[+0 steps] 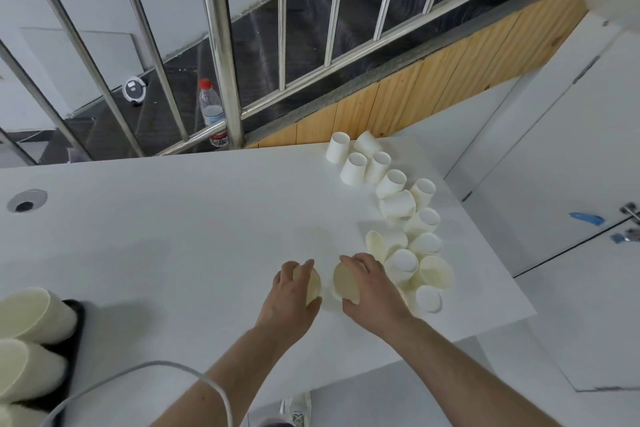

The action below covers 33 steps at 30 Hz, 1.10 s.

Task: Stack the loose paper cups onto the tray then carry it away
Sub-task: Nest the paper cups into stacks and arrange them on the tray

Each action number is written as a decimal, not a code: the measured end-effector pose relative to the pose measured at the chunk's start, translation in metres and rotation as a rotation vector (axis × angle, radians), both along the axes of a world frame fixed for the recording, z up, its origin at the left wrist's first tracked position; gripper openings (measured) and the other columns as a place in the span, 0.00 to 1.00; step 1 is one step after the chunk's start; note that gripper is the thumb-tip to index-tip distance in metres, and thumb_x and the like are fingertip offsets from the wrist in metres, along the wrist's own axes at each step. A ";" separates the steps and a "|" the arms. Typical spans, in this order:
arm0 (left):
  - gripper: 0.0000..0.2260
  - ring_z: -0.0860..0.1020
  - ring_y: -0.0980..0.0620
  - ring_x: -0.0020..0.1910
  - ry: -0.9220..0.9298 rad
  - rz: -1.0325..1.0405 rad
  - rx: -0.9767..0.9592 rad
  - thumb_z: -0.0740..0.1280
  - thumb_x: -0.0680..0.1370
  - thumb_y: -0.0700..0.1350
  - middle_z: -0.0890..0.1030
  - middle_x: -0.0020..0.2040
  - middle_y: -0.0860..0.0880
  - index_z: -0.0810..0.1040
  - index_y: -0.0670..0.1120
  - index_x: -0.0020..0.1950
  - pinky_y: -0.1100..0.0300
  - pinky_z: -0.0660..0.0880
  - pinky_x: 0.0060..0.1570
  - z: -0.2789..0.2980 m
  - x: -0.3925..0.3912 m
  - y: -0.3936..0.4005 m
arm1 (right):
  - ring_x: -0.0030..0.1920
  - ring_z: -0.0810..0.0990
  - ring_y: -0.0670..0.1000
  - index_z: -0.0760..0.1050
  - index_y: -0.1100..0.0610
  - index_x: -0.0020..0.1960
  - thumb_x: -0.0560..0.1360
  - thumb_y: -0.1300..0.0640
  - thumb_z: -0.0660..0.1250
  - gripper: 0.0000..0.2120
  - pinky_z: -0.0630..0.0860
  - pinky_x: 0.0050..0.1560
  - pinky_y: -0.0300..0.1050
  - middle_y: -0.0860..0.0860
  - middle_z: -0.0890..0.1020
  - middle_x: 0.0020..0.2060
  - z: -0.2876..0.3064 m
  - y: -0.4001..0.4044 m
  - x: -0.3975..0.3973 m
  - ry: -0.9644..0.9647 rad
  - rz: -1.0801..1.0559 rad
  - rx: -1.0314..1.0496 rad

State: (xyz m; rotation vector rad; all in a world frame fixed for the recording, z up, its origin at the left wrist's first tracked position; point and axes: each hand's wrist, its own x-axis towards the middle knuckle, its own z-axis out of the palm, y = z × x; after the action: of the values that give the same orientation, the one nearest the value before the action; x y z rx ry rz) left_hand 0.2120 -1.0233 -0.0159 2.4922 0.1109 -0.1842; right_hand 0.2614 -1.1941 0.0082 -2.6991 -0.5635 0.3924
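Head view: left hand and right hand each grip a paper cup mid-table; loose cups line the right edge, tray at the left edge.

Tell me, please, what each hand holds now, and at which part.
The left hand grips a paper cup round its side wall; the right hand grips another cup likewise, fingers curled over it.
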 end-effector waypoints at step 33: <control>0.30 0.67 0.48 0.64 -0.348 0.338 0.045 0.65 0.72 0.55 0.69 0.67 0.49 0.66 0.49 0.73 0.63 0.63 0.60 0.069 -0.286 0.225 | 0.70 0.61 0.45 0.64 0.51 0.74 0.72 0.54 0.70 0.32 0.61 0.62 0.32 0.44 0.64 0.68 0.040 0.245 -0.233 -0.088 0.237 0.376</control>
State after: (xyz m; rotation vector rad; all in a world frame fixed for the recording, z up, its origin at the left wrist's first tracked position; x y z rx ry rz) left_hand -0.0738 -0.7983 0.0532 2.4638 0.3877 0.3938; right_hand 0.0287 -0.9496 0.0485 -2.3042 -0.8905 0.2030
